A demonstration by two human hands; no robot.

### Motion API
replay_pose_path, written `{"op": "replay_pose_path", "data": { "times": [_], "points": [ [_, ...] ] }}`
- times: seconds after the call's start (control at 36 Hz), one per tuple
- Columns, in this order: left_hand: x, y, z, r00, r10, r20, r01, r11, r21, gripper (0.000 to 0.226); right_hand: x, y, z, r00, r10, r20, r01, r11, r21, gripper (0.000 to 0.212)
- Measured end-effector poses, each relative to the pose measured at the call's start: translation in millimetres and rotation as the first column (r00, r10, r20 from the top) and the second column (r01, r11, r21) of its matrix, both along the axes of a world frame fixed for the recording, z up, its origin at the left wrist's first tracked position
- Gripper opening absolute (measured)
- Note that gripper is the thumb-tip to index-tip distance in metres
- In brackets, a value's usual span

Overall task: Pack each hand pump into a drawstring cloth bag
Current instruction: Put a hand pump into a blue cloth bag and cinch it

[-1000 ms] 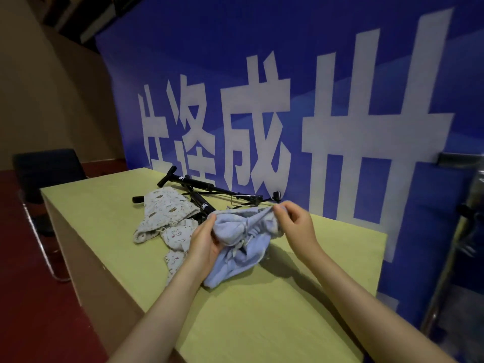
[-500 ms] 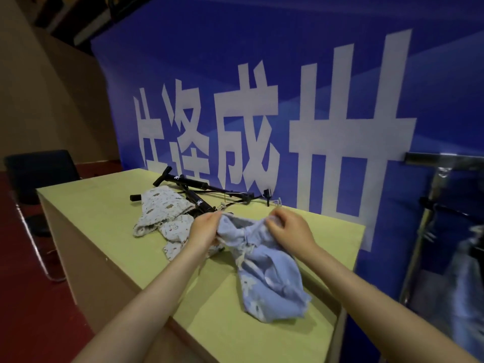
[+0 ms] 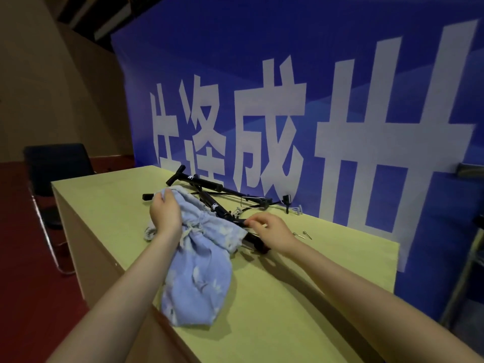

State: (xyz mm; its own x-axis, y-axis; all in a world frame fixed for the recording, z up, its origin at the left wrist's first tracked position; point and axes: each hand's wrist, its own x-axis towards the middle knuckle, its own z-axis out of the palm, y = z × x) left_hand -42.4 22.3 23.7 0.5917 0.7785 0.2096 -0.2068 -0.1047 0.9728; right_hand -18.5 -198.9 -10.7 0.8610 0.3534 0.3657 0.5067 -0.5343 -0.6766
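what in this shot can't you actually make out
Head view only:
- Near pump: its lower end is hidden by the blue bag and the right hand, so whether it sits inside the bag is unclear.
- Right hand's fingertips: grip on the pump not resolvable.
- Patterned bags: mostly hidden under the left hand and blue bag.
- Small metal bits: too small to identify.

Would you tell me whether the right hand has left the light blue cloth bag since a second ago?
Yes. The right hand let go of the blue bag and moved onto the nearer black hand pump.
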Motion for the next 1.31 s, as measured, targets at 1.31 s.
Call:
{"op": "replay_pose_path", "data": {
  "times": [1.31],
  "points": [
    [82, 24, -93, 0.969, -0.200, -0.145, 0.222, 0.963, 0.155, 0.021, 193, 29, 22, 0.956, -0.167, -0.240, 0.169, 0.986, -0.012, 0.023]
  ]
}}
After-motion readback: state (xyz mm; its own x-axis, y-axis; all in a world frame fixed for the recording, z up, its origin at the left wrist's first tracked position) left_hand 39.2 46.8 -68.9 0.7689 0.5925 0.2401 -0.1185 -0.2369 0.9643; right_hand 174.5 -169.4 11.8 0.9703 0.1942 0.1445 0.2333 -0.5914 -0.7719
